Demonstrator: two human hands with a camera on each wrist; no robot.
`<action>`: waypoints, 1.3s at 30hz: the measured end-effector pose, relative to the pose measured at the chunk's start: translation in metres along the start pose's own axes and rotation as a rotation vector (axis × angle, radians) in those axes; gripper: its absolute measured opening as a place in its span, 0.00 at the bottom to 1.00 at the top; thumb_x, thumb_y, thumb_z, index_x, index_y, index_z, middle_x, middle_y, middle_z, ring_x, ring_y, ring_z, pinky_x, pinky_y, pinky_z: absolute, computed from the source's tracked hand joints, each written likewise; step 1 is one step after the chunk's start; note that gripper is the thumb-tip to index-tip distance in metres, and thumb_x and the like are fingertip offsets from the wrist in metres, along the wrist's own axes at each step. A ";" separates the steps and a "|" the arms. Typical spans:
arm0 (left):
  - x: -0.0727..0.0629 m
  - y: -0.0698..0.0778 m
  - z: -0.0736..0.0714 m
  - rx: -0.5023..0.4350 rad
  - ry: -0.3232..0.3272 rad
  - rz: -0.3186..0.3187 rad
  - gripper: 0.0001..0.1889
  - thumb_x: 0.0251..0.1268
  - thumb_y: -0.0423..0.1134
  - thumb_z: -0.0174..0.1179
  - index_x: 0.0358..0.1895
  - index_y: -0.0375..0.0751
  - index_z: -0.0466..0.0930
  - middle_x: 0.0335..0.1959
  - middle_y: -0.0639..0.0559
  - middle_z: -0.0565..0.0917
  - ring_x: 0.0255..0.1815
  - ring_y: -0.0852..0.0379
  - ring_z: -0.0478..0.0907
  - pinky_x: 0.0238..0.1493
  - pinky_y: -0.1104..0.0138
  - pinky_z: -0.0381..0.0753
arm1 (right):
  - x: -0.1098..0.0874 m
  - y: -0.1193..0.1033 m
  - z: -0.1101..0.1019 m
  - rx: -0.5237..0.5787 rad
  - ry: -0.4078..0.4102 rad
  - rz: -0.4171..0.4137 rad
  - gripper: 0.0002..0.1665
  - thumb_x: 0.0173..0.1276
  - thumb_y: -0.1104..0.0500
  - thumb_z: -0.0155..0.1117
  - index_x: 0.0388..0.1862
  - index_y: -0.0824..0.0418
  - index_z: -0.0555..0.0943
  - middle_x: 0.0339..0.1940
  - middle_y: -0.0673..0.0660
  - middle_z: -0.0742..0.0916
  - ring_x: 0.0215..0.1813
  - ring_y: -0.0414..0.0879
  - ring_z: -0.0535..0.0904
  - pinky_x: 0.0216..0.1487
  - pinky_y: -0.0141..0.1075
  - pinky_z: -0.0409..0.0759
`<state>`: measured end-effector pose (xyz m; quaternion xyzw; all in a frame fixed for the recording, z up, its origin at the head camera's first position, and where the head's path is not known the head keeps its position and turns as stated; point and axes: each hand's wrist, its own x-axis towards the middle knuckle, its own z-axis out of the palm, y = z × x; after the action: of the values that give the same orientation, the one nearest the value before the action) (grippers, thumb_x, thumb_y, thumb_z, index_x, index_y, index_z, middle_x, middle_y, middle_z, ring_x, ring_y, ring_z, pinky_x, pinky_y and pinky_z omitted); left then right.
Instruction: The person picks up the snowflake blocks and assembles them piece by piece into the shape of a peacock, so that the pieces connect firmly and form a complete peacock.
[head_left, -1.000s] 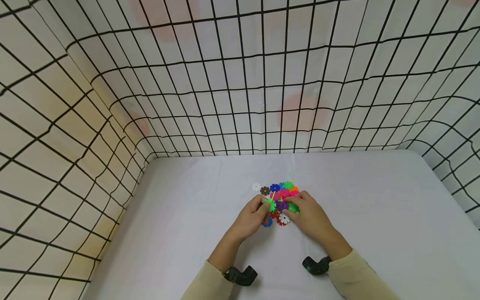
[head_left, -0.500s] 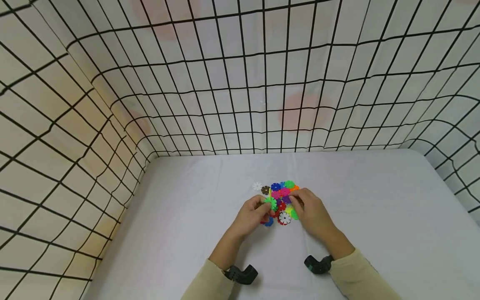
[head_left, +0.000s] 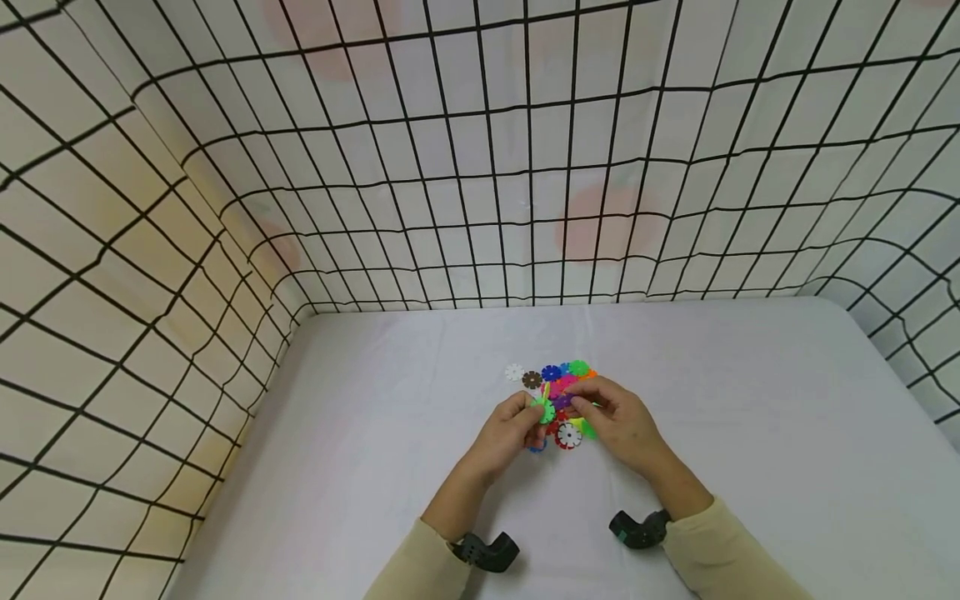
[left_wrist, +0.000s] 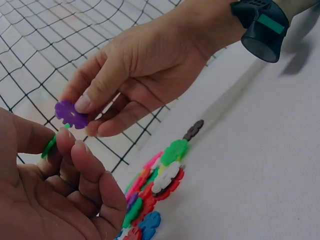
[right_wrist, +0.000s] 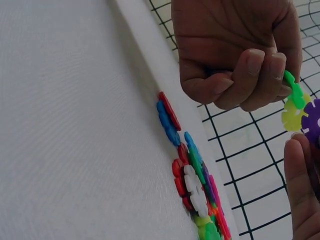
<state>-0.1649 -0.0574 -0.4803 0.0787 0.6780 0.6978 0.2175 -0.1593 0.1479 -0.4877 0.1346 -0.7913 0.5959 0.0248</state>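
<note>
My left hand pinches a green notched plastic disc between thumb and fingers. A yellow disc stands edge-on to it and looks joined to it. With thumb and forefinger my right hand pinches a purple notched disc, just right of the green one. In the right wrist view the purple disc overlaps the yellow; whether they touch I cannot tell. Both hands are raised over a pile of such discs, among them a white disc on a red one.
Beyond the hands lie a brown disc, a white disc, a dark blue disc and a green disc. A white cloth covers the tabletop. Black wire grid walls the back and sides.
My right hand has come from the pile, where its fingers were at a purple disc, leftward with that disc toward my left hand. My left hand keeps the green disc nearly in place.
</note>
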 end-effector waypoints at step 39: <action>0.000 -0.001 0.005 -0.020 -0.046 0.083 0.10 0.81 0.35 0.47 0.36 0.37 0.69 0.24 0.55 0.77 0.27 0.63 0.72 0.35 0.70 0.74 | 0.001 0.001 0.006 -0.106 0.157 -0.445 0.16 0.56 0.80 0.71 0.40 0.66 0.90 0.35 0.57 0.90 0.41 0.34 0.84 0.42 0.20 0.82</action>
<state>-0.1623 -0.0527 -0.4805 0.1205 0.6620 0.7109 0.2047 -0.1599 0.1421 -0.4907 0.2576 -0.7681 0.5417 0.2239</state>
